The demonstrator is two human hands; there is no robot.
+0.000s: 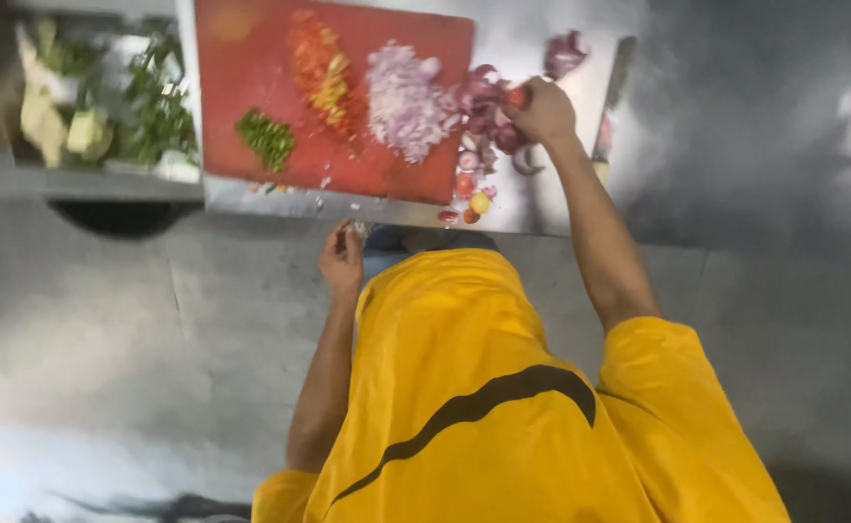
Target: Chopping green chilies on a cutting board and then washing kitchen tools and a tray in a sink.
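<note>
At about ten o'clock in the head view a shallow steel tray [0,165] set beside the counter holds dark green leafy herbs [159,102] and pale yellowish vegetable chunks [43,116]. Just to its right, around twelve o'clock, a flat red plastic cutting board [242,68] lies on the shiny steel counter [542,208] and carries three separate heaps: a small mound of chopped green chilli [267,138] near its lower left, a strip of chopped red and yellow pieces [322,73] in the middle, and a larger pile of finely diced pinkish onion [403,102] toward its right edge. Off the board's right edge, at about one o'clock, purple onion skins and scraps [488,116] lie scattered on the counter, with a few small red and yellow trimmings [472,199] below them near the counter's front edge. The right hand [542,108] reaches out over those scraps, its fingers curled together around a small orange-red piece [516,95]; what that piece is cannot be told. Further right a long knife [611,92] lies on the counter, apart from the hand. The left hand [340,260] hangs at the counter's front edge, at about eleven o'clock from the yellow shirt [484,407], fingers loosely bent; whether it grips anything is unclear.
</note>
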